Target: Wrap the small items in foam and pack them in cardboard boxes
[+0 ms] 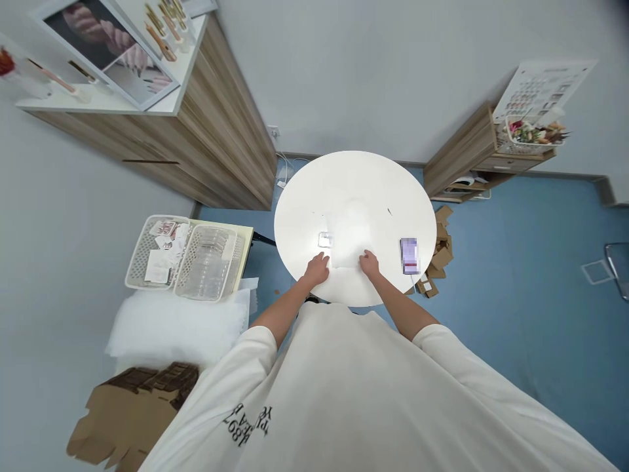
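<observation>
L hand point(318, 269) & R hand point(369, 263) by near corners of sheet point(346, 244), can't tell if grips pinch; uneven pull cd crease it, nudge packet point(325, 240)

At far left I see one wood-grain cabinet point(236, 124), and on it stands a framed photograph point(111, 49). At far right, a smaller wooden cabinet point(459, 147) carries a white basket point(506, 139) with flowers point(535, 133). Near this cabinet, brown cardboard point(441, 261) lies on the blue floor point(521, 262).

The sheet point(346, 249) is pale, table point(314, 190) white, floor point(531, 275) blue, cabinet point(230, 124) wood-grained.
</observation>
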Motion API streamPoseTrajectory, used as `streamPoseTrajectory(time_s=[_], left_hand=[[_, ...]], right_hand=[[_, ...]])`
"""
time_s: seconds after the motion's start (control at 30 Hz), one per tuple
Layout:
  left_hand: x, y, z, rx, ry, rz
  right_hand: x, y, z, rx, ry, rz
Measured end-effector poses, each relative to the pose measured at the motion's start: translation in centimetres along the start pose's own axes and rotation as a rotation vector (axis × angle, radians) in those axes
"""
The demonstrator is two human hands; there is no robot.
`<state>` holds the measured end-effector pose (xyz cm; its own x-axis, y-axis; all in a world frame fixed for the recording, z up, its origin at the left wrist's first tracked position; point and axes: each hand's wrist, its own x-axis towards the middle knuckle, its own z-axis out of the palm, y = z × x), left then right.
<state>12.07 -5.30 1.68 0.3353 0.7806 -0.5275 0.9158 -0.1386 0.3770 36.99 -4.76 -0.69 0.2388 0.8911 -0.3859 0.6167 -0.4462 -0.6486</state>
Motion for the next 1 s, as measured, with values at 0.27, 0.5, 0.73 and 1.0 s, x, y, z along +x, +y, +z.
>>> streamPoseTrajectory(time_s=[0.27,0.5,0.73,1.0], left_hand=[[2.6,-1.2,-2.5,0.046,0.08,0.043],[6.2,-1.8,-4.6,0.037,0.122,0.068],[8.5,-2.7,-4.2,0.037,0.144,0.146],[5.1,-6.1,-4.1,0.093,0.217,0.089]], right_hand=[[-1.6,-1.6,0.1,-0.249,-0.08,-0.111],[-1.4,-2.2,1.8,-0.405,-0.188,-0.2],[-1.5,-1.2,0.7,-0.525,-0.196,-0.133],[-2.1,-1.7,0.8,-0.683,-0.356,-0.063]])
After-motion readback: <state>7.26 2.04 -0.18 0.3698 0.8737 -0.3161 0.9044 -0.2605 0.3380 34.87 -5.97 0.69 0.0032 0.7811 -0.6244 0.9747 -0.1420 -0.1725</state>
